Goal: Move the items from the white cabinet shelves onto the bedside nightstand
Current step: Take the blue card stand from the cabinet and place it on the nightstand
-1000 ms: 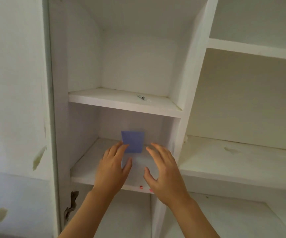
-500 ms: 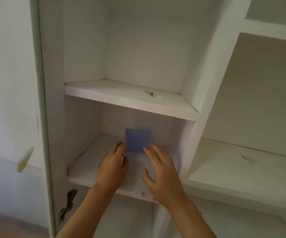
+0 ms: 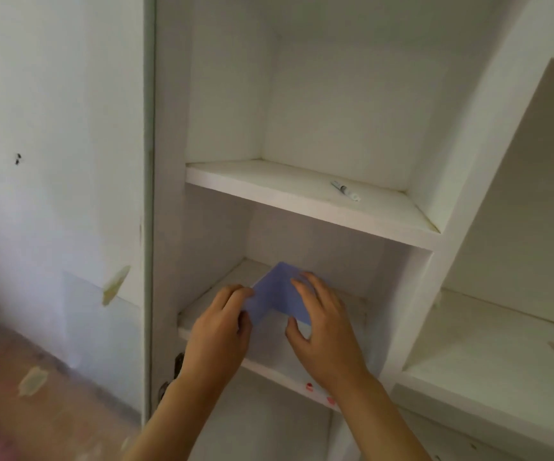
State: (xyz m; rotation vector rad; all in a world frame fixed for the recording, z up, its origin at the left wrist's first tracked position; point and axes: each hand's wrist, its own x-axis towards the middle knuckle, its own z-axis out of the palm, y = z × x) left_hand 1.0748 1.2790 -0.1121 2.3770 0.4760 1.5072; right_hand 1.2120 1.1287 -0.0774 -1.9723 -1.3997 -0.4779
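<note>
Left hand (image 3: 217, 331) and right hand (image 3: 322, 327), fingers spread, flank the purple sheet (image 3: 277, 294) mid-shelf (image 3: 199, 314); looks thin, floppy, so grab its edges.

The cabinet (image 3: 302, 94) stands right of a wall (image 3: 53, 128), with floor (image 3: 19, 377) below the wall at lower left. Its left column holds an upper shelf (image 3: 269, 191) above a lower shelf (image 3: 202, 311). A pen (image 3: 344, 190) lies on the upper shelf, toward the right and back. A card (image 3: 275, 294) sits in the lower compartment, tilted, between the two hands: the left hand (image 3: 217, 331) at its left edge, the right hand (image 3: 325, 331) over its right part. Two small stickers (image 3: 309, 386) sit on the lower shelf's front edge, under the right wrist. Right of the divider, a wider shelf (image 3: 501, 344) lies at about the lower shelf's level
</note>
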